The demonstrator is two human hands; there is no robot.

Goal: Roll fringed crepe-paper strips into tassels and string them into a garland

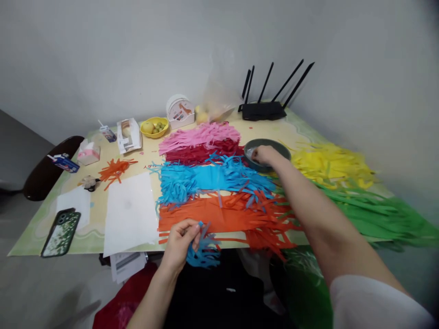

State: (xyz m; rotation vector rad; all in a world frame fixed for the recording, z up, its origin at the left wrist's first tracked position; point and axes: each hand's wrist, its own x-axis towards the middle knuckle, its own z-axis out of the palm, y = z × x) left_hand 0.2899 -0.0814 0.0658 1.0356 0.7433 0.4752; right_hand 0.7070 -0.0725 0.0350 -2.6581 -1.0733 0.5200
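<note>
Between the thumb and fingers of my left hand (182, 241) is the top of a blue fringed paper tassel (204, 253), its strips hanging past the table's front edge. My right hand (264, 154) reaches into a dark grey round bowl (284, 153), where something clear and plastic-like (251, 153) shows beside the fingers. What those fingertips grip is hidden. Fringed paper lies in rows before me: orange (206, 217), blue (212, 177), dark red (202, 151) and pink (202, 135).
Yellow fringe (332, 162) and green fringe (370, 212) spread at the right. A black router (263, 111) with upright antennas stands behind the bowl. Leftward are a white sheet (130, 212), a phone (61, 232), an orange tassel (115, 171), drink cartons (64, 163) and a yellow fruit bowl (154, 133).
</note>
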